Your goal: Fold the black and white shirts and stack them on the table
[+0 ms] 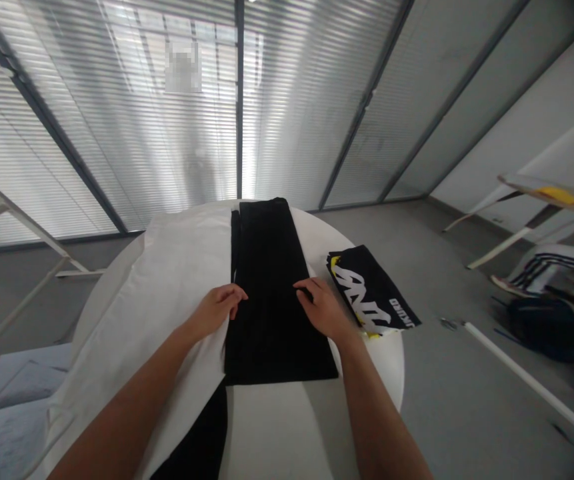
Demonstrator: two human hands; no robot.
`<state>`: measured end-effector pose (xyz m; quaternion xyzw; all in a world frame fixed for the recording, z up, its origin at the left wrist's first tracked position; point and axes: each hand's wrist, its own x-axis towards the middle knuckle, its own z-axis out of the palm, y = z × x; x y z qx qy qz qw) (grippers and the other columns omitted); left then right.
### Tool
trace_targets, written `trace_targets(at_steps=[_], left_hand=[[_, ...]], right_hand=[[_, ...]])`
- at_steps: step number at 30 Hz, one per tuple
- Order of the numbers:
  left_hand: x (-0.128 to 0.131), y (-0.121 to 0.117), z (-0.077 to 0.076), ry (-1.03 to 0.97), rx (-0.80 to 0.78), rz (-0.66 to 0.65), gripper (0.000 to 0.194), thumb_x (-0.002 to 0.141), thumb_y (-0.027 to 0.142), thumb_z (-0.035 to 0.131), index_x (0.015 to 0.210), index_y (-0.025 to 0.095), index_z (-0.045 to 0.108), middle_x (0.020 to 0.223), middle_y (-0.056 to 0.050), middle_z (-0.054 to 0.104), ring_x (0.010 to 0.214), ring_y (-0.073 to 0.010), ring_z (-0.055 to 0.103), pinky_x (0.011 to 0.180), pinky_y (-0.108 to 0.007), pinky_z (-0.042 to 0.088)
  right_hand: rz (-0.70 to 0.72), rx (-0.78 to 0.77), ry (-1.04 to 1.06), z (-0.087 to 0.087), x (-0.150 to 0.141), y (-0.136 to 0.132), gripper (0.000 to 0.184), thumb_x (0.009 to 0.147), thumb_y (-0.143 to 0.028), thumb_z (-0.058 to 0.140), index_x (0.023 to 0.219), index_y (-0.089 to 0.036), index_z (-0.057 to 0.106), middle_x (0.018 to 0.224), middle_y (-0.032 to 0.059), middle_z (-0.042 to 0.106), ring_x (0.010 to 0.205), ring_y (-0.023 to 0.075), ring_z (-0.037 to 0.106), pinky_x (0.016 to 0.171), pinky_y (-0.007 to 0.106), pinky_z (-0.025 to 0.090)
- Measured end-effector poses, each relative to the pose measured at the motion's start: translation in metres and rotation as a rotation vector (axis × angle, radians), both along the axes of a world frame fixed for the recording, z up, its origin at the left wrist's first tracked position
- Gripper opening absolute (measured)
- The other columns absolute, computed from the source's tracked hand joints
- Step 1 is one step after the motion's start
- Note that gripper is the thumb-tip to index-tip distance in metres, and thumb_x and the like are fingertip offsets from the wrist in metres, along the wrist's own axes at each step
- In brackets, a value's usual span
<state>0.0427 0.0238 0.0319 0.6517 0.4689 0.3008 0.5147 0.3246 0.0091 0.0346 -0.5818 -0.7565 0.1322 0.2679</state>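
Note:
A long black garment (271, 280), folded into a narrow strip, lies down the middle of a round white table (387, 360). My left hand (217, 308) rests at its left edge, fingers curled on the fold where black meets a white cloth (177, 280). My right hand (319, 305) lies flat on the strip's right edge, fingers stretched toward the middle. Both hands press the cloth about halfway along the strip. Whether the left fingers pinch the fabric is not clear.
A folded black garment with white and yellow lettering (371, 290) lies on the table's right side. White sheets (11, 387) lie low at the left. On the floor at the right are a white pole (527, 380), a dark bag (547, 327) and a striped item (561, 267). Blinds cover the windows ahead.

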Motion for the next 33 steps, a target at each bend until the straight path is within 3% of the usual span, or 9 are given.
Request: trace_targets(at_steps=[3,7,10,16,20,23,29,31,33], left_hand=[[0.002,0.003,-0.01,0.18,0.221,0.171,0.015,0.082,0.037,0.06,0.085,0.025,0.068,0.061,0.002,0.056,0.058,-0.0142,0.05,0.059,-0.024,0.033],[0.003,-0.001,-0.016,0.252,0.205,0.161,0.021,0.078,0.037,0.063,0.097,0.028,0.067,0.072,-0.001,0.061,0.073,-0.02,0.056,0.072,-0.028,0.037],[0.003,-0.004,-0.02,0.255,0.26,0.099,0.025,0.076,0.036,0.066,0.098,0.027,0.069,0.089,-0.006,0.065,0.091,-0.0249,0.056,0.085,-0.032,0.039],[0.004,-0.006,-0.017,0.382,0.496,-0.049,0.016,0.081,0.032,0.059,0.079,0.024,0.074,0.087,-0.009,0.061,0.093,-0.0261,0.052,0.09,-0.039,0.038],[0.007,-0.009,-0.011,0.454,0.619,-0.164,0.023,0.083,0.031,0.056,0.066,0.022,0.069,0.112,-0.009,0.061,0.111,-0.0286,0.049,0.098,-0.043,0.033],[0.01,-0.011,-0.008,0.402,0.598,-0.221,0.015,0.082,0.028,0.058,0.074,0.023,0.07,0.109,-0.008,0.064,0.109,-0.0268,0.053,0.102,-0.045,0.028],[0.012,-0.01,-0.007,0.301,0.527,-0.224,0.015,0.083,0.029,0.058,0.089,0.025,0.071,0.086,-0.006,0.069,0.092,-0.0242,0.058,0.101,-0.045,0.029],[0.012,-0.011,-0.01,0.36,0.567,-0.229,0.018,0.085,0.03,0.056,0.093,0.025,0.071,0.094,-0.006,0.069,0.097,-0.0243,0.058,0.102,-0.045,0.031],[0.013,-0.011,-0.015,0.448,0.621,-0.196,0.026,0.087,0.032,0.054,0.107,0.025,0.069,0.117,-0.008,0.065,0.113,-0.0255,0.054,0.104,-0.045,0.032]], right_hand=[[0.014,-0.015,-0.036,-0.005,-0.007,-0.001,0.03,0.094,-0.028,0.044,0.118,-0.021,0.06,0.123,0.0089,0.059,0.122,0.0208,0.05,0.106,0.038,0.036],[0.032,-0.101,-0.115,-0.016,-0.014,-0.002,0.049,0.095,-0.036,0.044,0.142,-0.024,0.042,0.149,0.0089,0.04,0.142,0.0239,0.028,0.114,0.046,0.024],[0.076,-0.201,-0.196,-0.019,-0.016,-0.004,0.054,0.095,-0.042,0.043,0.147,-0.026,0.036,0.154,0.0083,0.034,0.145,0.0259,0.022,0.115,0.05,0.019],[0.025,-0.21,-0.241,-0.007,-0.012,-0.007,0.037,0.098,-0.041,0.039,0.126,-0.027,0.058,0.137,0.0068,0.053,0.129,0.0238,0.045,0.107,0.045,0.031],[0.05,-0.276,-0.149,0.006,-0.002,-0.008,0.033,0.098,-0.042,0.038,0.11,-0.026,0.065,0.11,0.0046,0.066,0.107,0.0208,0.059,0.096,0.038,0.041],[0.065,-0.336,-0.009,0.009,0.006,-0.006,0.035,0.098,-0.044,0.037,0.111,-0.024,0.063,0.099,0.0033,0.069,0.093,0.0187,0.064,0.085,0.032,0.047],[0.053,-0.161,-0.033,0.0,0.008,0.0,0.036,0.097,-0.038,0.043,0.122,-0.02,0.062,0.121,0.0073,0.065,0.116,0.0206,0.056,0.102,0.035,0.039],[0.106,-0.185,-0.063,-0.002,0.009,-0.001,0.036,0.096,-0.036,0.044,0.122,-0.019,0.062,0.122,0.0077,0.065,0.116,0.021,0.056,0.103,0.036,0.039],[0.134,-0.228,-0.067,-0.002,0.011,-0.002,0.036,0.095,-0.035,0.045,0.121,-0.018,0.063,0.121,0.0083,0.065,0.116,0.0213,0.057,0.103,0.036,0.04]])
